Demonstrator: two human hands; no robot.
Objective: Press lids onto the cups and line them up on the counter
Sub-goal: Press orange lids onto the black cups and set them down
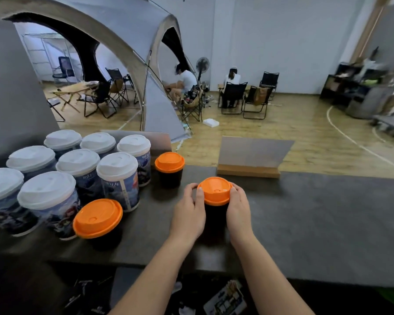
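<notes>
Both hands, left hand (188, 212) and right hand (238, 208), grasp an upright black cup (215, 215) near the counter (316, 223) front edge, fingers curled round its orange lid (215, 190); hands hide most of the cup.

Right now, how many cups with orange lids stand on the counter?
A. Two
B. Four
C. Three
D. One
C. Three: the orange-lidded cup held between the left hand and right hand, a second one behind it beside the white-lidded cups, and a third nearer the counter edge.
</notes>
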